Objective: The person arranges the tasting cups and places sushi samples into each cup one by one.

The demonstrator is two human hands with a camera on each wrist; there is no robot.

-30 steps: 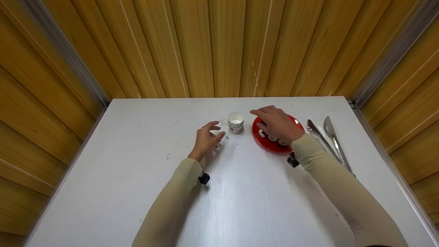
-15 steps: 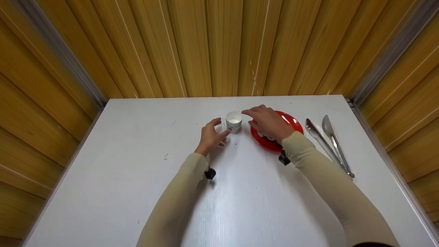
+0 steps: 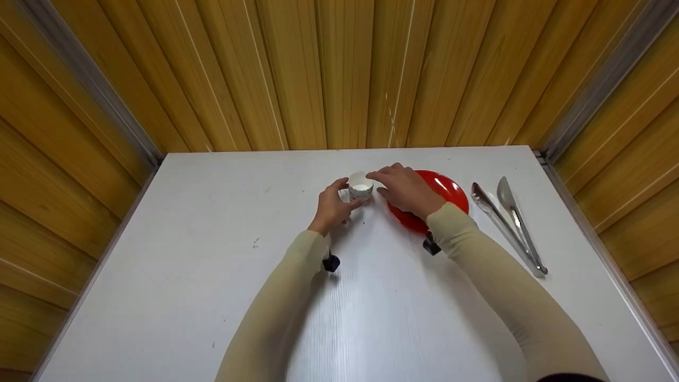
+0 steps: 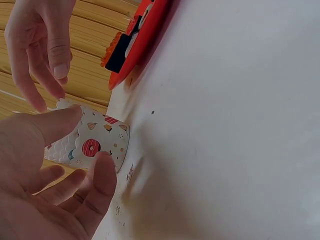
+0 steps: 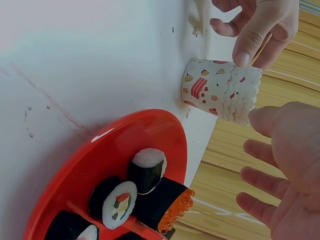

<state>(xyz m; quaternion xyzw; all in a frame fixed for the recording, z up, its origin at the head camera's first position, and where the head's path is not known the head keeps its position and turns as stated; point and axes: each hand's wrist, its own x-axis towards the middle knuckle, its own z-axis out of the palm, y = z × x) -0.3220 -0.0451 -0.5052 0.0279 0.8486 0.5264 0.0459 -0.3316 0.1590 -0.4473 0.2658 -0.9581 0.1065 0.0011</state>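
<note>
In the head view a small paper cup (image 3: 360, 187) with a scalloped rim and printed pattern stands upright on the white table. My left hand (image 3: 330, 208) reaches to its left side, thumb in front and fingers loosely bent around it; the thumb (image 5: 243, 56) overlaps the cup's edge, and firm contact is unclear. From the other side comes my right hand (image 3: 406, 190), over the red plate (image 3: 443, 185), its fingers loosely spread. One of its fingertips (image 5: 257, 119) is at the cup's rim. Neither hand visibly grips anything.
Several sushi pieces, including an orange-topped roll (image 5: 162, 202) and a round roll (image 5: 120, 204), lie on the plate, mostly hidden from the head view by my right hand. Metal tongs (image 3: 501, 223) and a large metal spoon-like utensil (image 3: 517, 215) lie at the right. Panelled walls (image 3: 297, 74) enclose the table.
My left hand has moved right and forward to the cup. My right hand has shifted left toward the cup's rim, uncovering the plate's right part. The cup stays on the table.
</note>
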